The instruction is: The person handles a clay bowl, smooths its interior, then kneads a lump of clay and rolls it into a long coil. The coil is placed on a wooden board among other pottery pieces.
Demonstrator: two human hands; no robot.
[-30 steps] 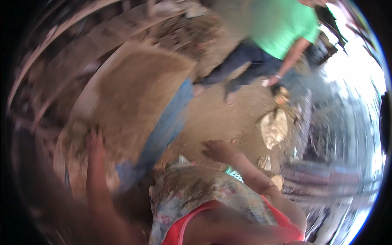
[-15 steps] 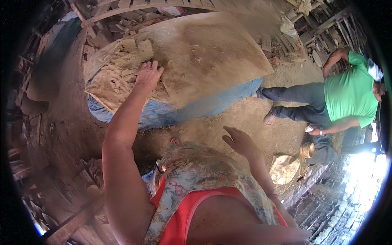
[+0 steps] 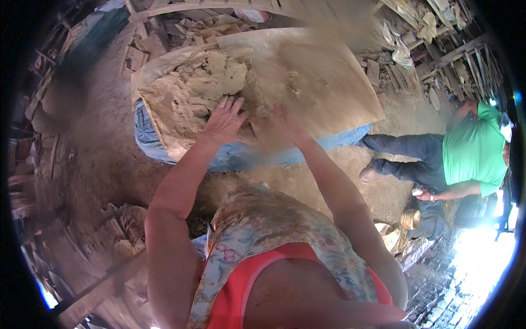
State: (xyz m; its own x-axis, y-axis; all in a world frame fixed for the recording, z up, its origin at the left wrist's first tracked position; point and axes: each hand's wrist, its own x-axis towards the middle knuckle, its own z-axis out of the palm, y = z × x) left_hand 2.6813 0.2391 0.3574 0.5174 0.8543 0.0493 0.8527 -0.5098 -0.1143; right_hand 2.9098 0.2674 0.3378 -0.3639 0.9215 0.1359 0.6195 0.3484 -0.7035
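Observation:
A low work surface in front of me carries a rough mound of wet, brown clay (image 3: 189, 90) on its left part. My left hand (image 3: 224, 122) rests at the clay's near right edge, palm down with its fingers spread. Beside it, my right hand (image 3: 286, 127) reaches to the near edge of a flat, clay-smeared board (image 3: 329, 82). A blur covers the right hand's fingers, so their pose is unclear. Blue plastic sheeting (image 3: 233, 158) hangs down the near side of the work surface.
On the right stands a person in a green shirt (image 3: 474, 156) and dark trousers, holding a small object. A brass-coloured pot (image 3: 410, 219) is near that person. Broken pieces (image 3: 213, 26) and a wooden rail (image 3: 208, 5) lie beyond the work surface. Stacked wood (image 3: 474, 71) fills the far right.
My right hand has moved forward from above the floor to the board's near edge. My left hand stays at the clay, with its fingers now more spread. The view has shifted slightly.

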